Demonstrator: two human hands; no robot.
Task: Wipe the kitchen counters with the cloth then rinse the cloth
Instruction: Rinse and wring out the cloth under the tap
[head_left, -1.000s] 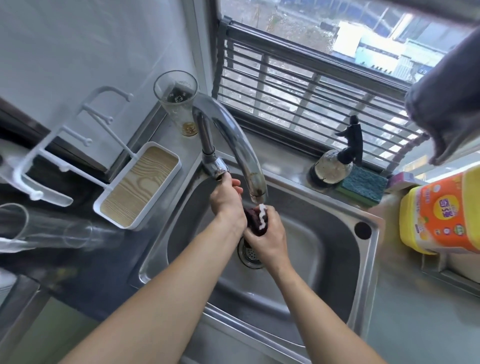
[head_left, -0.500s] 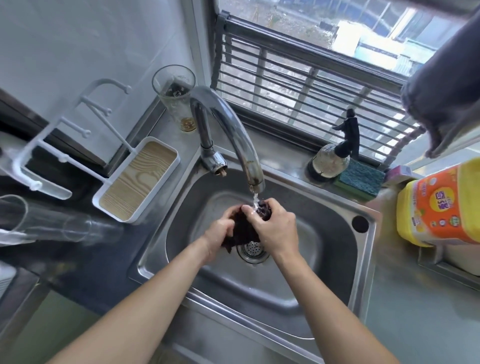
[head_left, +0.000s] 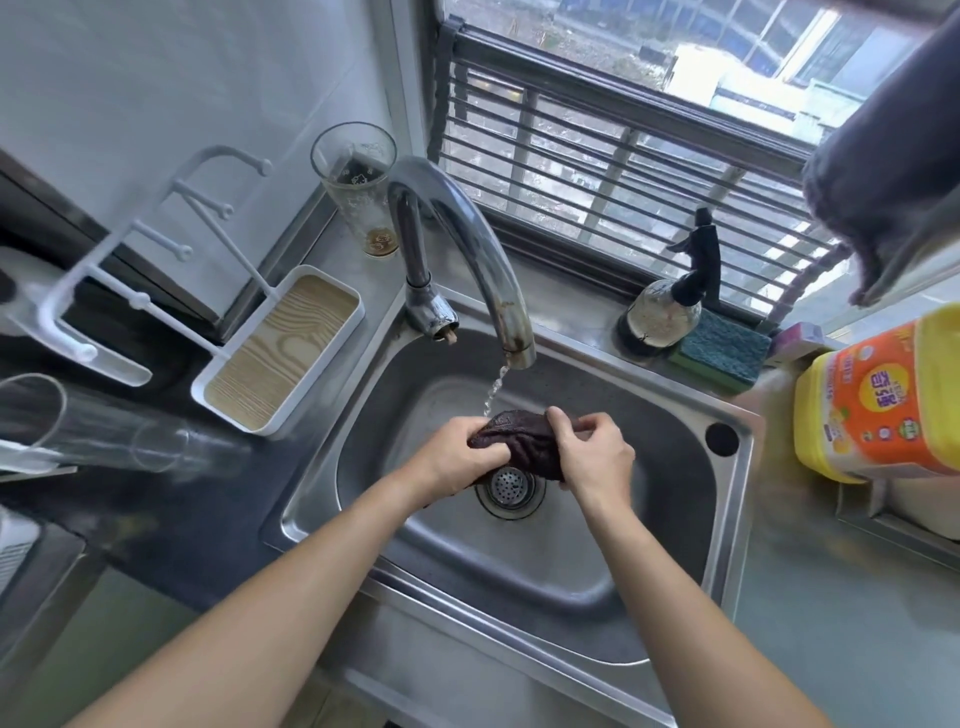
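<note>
1. Far left of the sink (head_left: 727, 499), a clear glass (head_left: 78, 421) lies on its side on a white rack (head_left: 62, 322), well away from the basin.
2. Closer to the sink's left rim sits a white tray with a wood-grain insert (head_left: 280, 353), and behind it, toward the wall, a tall drinking glass (head_left: 358, 182) stands upright.
3. The tap (head_left: 467, 249) arches over the sink from its back left corner, and a thin stream of water (head_left: 493, 389) falls from the spout into the basin.
4. Over the sink's drain (head_left: 509, 486), the left hand (head_left: 457, 457) grips the left end of the dark cloth (head_left: 524, 441), fingers curled round it.
5. The right hand (head_left: 592, 457) pinches and bunches the cloth's right end; the stream lands on the cloth's top edge, between the two hands.
6. Judging by this, wiping seems finished and rinsing is in progress; wringing out and shutting off the water look left to do.
7. Behind the sink's right corner stand a pump bottle (head_left: 670, 301) and a green sponge (head_left: 722, 348); right of the sink is a yellow and orange detergent jug (head_left: 883, 400).
</note>
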